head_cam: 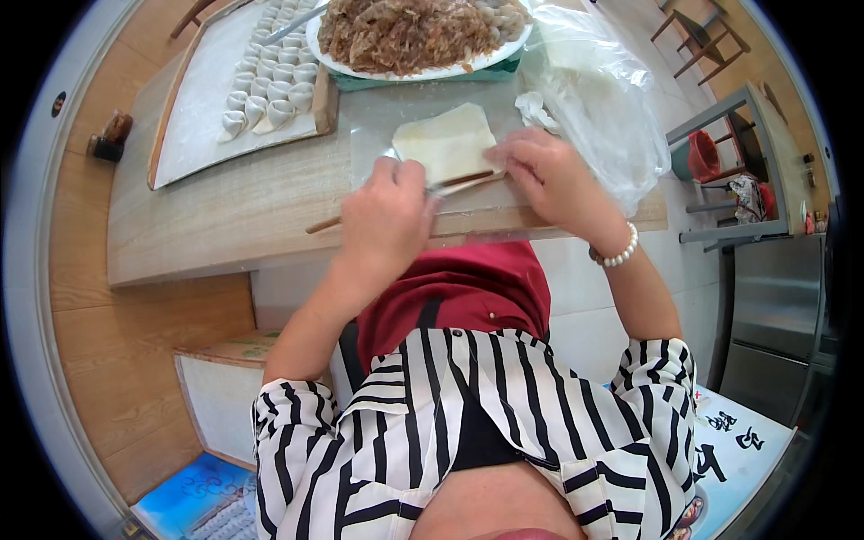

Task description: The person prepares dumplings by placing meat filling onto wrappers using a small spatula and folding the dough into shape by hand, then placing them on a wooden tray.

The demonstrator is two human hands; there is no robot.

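Square dough wrappers (445, 138) lie on the table in front of me. My left hand (388, 219) is at their lower left corner, its fingers closed around something thin that is blurred. A brown wooden stick (466, 179) runs along the wrappers' near edge, and another stick end (324, 225) shows left of my left hand. My right hand (550, 179) touches the wrappers' right edge with its fingertips; whether it grips them I cannot tell. Beyond them, a white plate (405, 76) holds brown minced filling (398, 34). Folded dumplings (280, 91) stand in rows on a tray.
The wood-framed tray (196, 135) is at the left, with a metal-coloured utensil (297, 25) reaching over it to the plate. Clear plastic sheeting (614, 115) and a crumpled white piece (535, 110) lie at the right. Small jars (111, 137) stand beyond the table's left side.
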